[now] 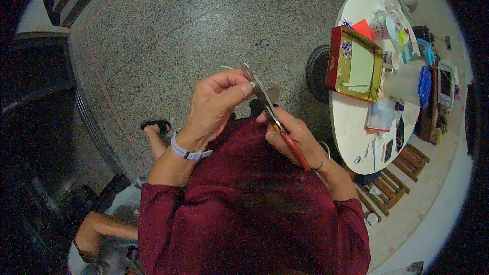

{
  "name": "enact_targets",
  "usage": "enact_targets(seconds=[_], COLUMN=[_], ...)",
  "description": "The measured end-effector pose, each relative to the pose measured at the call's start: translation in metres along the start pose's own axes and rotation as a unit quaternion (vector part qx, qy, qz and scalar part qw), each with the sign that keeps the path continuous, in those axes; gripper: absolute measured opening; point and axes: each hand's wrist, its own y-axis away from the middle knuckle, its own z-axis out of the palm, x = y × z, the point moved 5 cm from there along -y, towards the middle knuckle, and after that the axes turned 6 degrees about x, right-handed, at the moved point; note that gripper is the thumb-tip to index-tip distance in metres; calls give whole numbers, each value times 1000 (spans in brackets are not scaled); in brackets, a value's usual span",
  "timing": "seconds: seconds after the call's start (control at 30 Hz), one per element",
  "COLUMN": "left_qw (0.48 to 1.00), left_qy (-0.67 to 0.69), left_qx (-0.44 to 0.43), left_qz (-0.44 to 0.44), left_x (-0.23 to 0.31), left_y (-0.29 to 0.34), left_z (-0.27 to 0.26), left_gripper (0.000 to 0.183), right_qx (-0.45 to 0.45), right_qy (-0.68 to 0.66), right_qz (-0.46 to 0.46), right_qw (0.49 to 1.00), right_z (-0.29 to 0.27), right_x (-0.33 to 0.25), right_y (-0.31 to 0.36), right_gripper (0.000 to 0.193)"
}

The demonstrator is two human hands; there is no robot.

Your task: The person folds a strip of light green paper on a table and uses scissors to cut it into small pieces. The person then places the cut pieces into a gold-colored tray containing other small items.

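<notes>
My left hand (pixel 214 102) is raised in front of my body, thumb and forefinger pinched together on a thin pale green strip (pixel 225 67). One end of the strip sticks out beyond the fingers, and a small bit shows at the thumb tip. In my right hand (pixel 295 135) is a pair of scissors (pixel 264 97) with red handles, the fingers wrapped round them. Its metal blades point up and to the left, right beside my left fingertips. Whether the blades touch the strip, I cannot tell.
To the right stands an oval white table (pixel 351 147). On it are a red tin (pixel 334 61) holding pale green paper and small pieces, mugs (pixel 391 61) and plastic containers. A black round base (pixel 317 74) is beside it. Another person's arm (pixel 104 229) shows at lower left.
</notes>
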Motion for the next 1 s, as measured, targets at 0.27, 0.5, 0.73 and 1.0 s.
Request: enact_targets(seconds=[0.27, 0.5, 0.73, 1.0], left_qw=[1000, 999, 998, 999], left_qy=[1, -31, -61, -23], left_qx=[-22, -24, -20, -22], left_qz=[-4, -16, -28, -18], left_x=[7, 12, 18, 23], left_y=[-2, -4, -4, -3], left_z=[3, -1, -5, -13], left_gripper=[7, 8, 8, 6], right_qx=[2, -10, -11, 6], right_qy=[9, 17, 28, 41], right_qz=[-13, 9, 9, -12], right_qw=[1000, 1000, 1000, 999], right_z=[-2, -2, 1, 7], right_x=[-2, -1, -2, -9], right_y=[-1, -2, -4, -6], right_gripper=[28, 28, 28, 28])
